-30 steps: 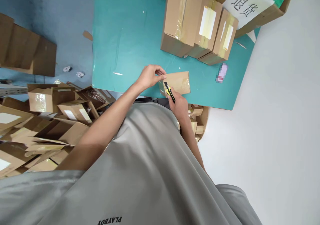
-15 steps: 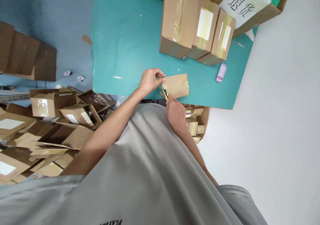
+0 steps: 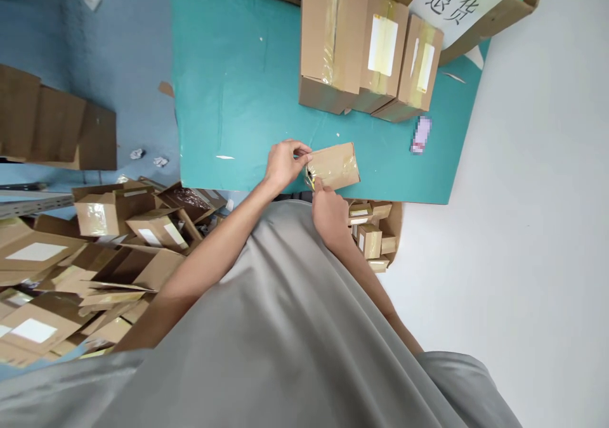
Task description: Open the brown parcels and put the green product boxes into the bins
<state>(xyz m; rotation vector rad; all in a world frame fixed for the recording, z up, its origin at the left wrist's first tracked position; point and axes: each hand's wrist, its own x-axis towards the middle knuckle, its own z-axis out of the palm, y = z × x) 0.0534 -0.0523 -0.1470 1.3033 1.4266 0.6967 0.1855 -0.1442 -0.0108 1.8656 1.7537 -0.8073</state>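
A small brown cardboard box (image 3: 337, 164) with clear tape lies near the front edge of the teal table (image 3: 238, 98). My left hand (image 3: 287, 163) has its fingers closed at the box's left upper corner, thumb against the edge. In my closed right hand (image 3: 330, 214) is a yellow and black utility knife (image 3: 312, 181). Its front end meets the taped left end of the box; most of the handle is hidden by the fingers.
Taped cartons (image 3: 333, 35) stand at the back of the table, beside a larger box bearing a paper sign (image 3: 457, 6). A pixelated pinkish item (image 3: 421, 135) lies at right. Opened boxes (image 3: 157, 228) heap up at left; a carton of small boxes (image 3: 368, 241) is below the table edge.
My right hand has moved down and left with the utility knife, whose front end is now at the box's left end. My left hand stays at the box's corner.
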